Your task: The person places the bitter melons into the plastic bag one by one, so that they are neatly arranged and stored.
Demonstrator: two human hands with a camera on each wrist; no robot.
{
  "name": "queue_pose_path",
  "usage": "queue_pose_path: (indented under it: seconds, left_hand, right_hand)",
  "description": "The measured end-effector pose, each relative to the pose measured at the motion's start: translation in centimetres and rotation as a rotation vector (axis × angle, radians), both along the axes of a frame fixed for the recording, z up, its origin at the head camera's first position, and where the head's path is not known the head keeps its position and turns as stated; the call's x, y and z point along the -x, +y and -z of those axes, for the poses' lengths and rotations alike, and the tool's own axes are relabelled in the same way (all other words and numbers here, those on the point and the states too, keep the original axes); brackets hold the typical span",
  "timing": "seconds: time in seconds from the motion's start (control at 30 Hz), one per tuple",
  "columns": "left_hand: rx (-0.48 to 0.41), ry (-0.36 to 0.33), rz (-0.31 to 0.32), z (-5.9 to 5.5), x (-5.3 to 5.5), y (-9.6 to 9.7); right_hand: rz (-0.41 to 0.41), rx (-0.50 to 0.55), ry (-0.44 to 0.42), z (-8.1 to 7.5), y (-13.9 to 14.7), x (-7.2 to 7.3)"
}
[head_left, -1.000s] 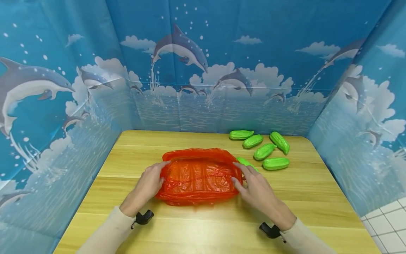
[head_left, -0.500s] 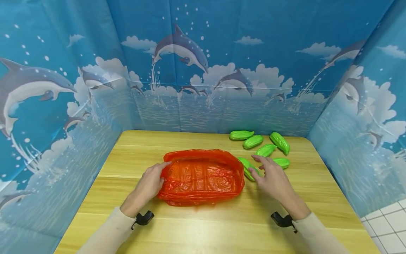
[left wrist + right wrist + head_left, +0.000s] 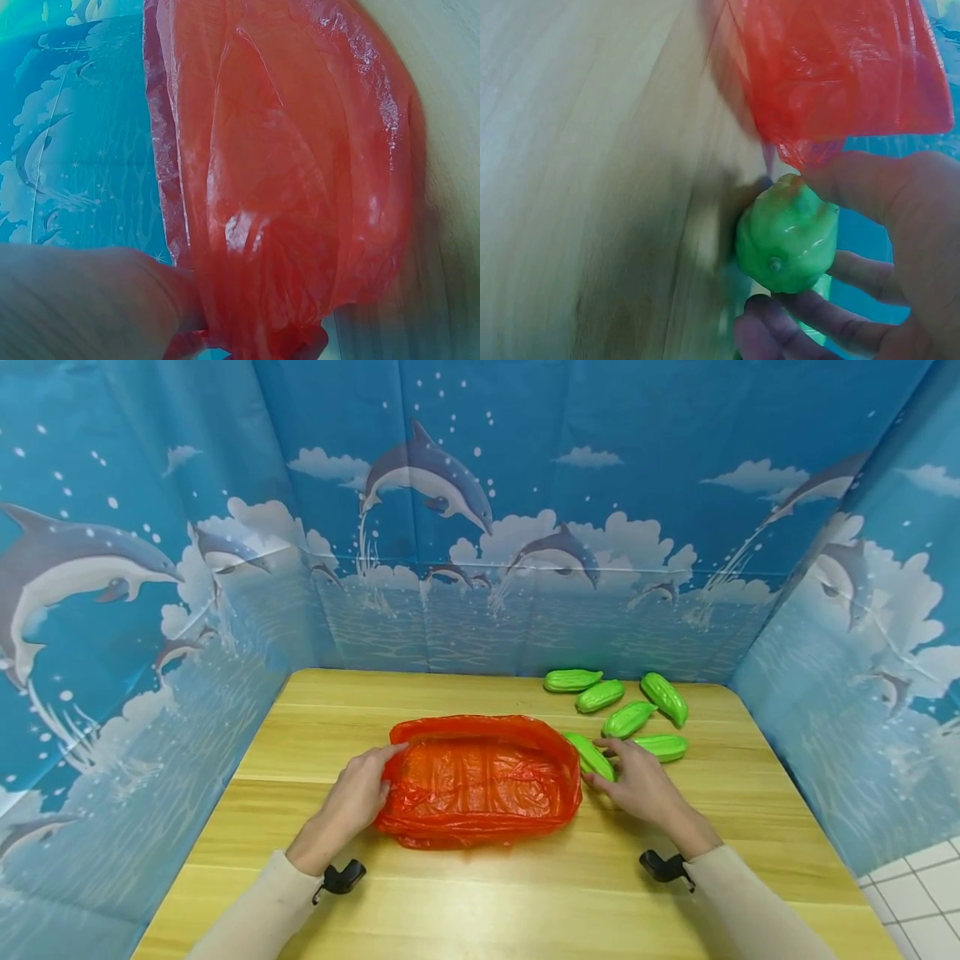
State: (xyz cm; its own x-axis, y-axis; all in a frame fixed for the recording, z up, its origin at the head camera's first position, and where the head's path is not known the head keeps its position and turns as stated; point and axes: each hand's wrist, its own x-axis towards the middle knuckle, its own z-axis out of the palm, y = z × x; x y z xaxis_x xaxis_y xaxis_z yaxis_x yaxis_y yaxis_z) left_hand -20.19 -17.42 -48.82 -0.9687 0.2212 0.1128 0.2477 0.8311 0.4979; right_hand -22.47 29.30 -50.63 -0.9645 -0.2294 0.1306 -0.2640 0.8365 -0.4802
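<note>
A red plastic bag lies spread on the wooden table, its wide mouth facing up. My left hand grips its left edge; in the left wrist view, the film of the bag bunches up beside the thumb. At the bag's right side, my right hand holds a green bitter melon. The right wrist view shows the end of this bumpy melon, with the thumb on one side and curled fingers on the other. Behind that hand lies another bitter melon, partly covered by it.
Several more bitter melons lie loose at the back right of the table. A blue dolphin-print curtain surrounds the back and both sides. White tiles show at the lower right.
My right hand has left the bag's right edge, moved right to the nearest bitter melon and closed its fingers on it. The left hand stays on the bag.
</note>
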Motion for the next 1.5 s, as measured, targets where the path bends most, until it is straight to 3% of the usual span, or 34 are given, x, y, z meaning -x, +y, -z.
queue_pose_path:
  seconds: [0.33,0.7,1.2,1.5]
  left_hand:
    - [0.001,-0.003,0.009,0.5,0.0,0.1]
    - [0.014,0.012,0.018,0.5,0.3,0.0]
    - [-0.003,-0.047,0.014,0.3,0.7,0.6]
    - [-0.018,-0.057,0.014,0.4,0.9,1.3]
  right_hand:
    - [0.031,0.026,-0.032,0.6,0.5,1.0]
    - [0.079,0.070,0.008,-0.5,0.8,1.2]
    - [0.098,0.094,0.119,-3.8,0.0,1.5]
    - [0.098,0.158,0.122,-6.6,-1.4,1.4]
